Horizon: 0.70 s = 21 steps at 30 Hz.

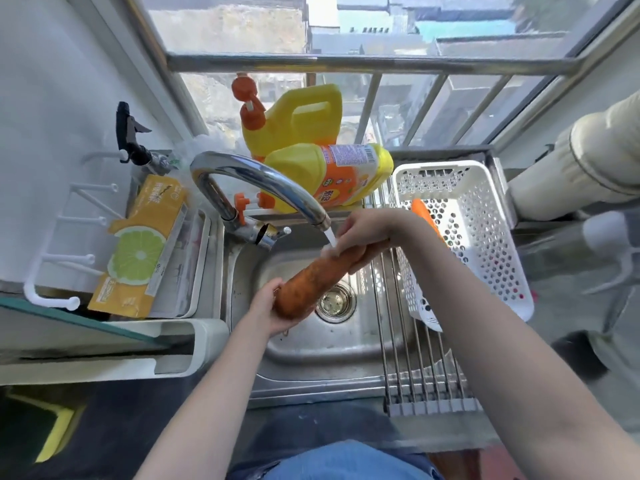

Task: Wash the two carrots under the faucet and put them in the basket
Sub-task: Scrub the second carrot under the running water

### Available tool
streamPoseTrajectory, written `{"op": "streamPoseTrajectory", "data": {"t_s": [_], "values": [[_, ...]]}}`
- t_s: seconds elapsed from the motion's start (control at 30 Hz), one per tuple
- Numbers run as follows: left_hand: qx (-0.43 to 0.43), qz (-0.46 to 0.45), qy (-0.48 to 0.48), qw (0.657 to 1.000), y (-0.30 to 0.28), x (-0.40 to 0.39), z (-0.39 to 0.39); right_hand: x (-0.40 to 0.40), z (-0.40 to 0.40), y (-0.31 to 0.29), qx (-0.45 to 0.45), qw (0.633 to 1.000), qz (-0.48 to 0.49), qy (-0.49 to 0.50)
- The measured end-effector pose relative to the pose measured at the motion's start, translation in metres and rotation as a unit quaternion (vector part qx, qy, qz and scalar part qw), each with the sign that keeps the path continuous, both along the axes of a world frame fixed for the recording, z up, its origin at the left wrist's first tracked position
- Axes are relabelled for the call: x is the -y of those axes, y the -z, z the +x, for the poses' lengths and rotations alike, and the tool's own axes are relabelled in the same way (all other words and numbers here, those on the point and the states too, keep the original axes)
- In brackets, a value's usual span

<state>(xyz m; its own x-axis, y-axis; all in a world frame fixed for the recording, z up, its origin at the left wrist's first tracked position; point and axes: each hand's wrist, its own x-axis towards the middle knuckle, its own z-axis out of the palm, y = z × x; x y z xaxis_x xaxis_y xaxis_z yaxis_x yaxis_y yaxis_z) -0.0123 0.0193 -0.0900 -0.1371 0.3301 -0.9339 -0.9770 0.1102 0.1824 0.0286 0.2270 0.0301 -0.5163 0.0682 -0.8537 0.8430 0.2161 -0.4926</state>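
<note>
I am holding a big carrot over the sink, right under the faucet. My left hand holds the fat end, with my fingers curled up around it from below. My right hand holds the thin end, and my fingers wrap over the top of it. A thin stream of water runs down and hits the carrot close to my right hand. The other carrot lies in the white basket on the right, so I think this is the last one to wash. The carrot is wet, so I think it could get slippery. If I let go with one hand while I turn it, it might slide out and drop into the sink, and then it could get dirty again. The water only touches one spot, so the fat end may stay dirty if I do not move the carrot along. The basket sits on a rack beside the sink, just past my right arm. If I swing the carrot over too fast, my arm could bump the basket and tip it. Water could also splash up at me.
</note>
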Motion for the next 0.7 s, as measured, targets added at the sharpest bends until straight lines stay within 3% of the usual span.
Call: {"op": "streamPoseTrajectory", "data": {"t_s": [0.13,0.3,0.53,0.6,0.7], "values": [[-0.011,-0.007,0.158,0.987,-0.002,0.003,-0.003,-0.001,0.006,0.006,-0.014,0.993,-0.061,0.101],[-0.042,0.057,0.296,0.953,-0.011,0.008,-0.004,0.015,0.016,0.034,-0.048,0.967,-0.041,0.248],[-0.046,0.161,0.329,0.929,-0.025,0.006,0.001,0.061,0.009,0.062,-0.141,0.825,-0.208,0.507],[-0.069,0.178,0.309,0.932,-0.027,0.002,0.005,0.067,0.003,0.062,-0.146,0.813,-0.229,0.515],[-0.098,0.168,0.273,0.942,-0.033,-0.003,0.010,0.076,-0.006,0.062,-0.148,0.830,-0.191,0.503]]}}
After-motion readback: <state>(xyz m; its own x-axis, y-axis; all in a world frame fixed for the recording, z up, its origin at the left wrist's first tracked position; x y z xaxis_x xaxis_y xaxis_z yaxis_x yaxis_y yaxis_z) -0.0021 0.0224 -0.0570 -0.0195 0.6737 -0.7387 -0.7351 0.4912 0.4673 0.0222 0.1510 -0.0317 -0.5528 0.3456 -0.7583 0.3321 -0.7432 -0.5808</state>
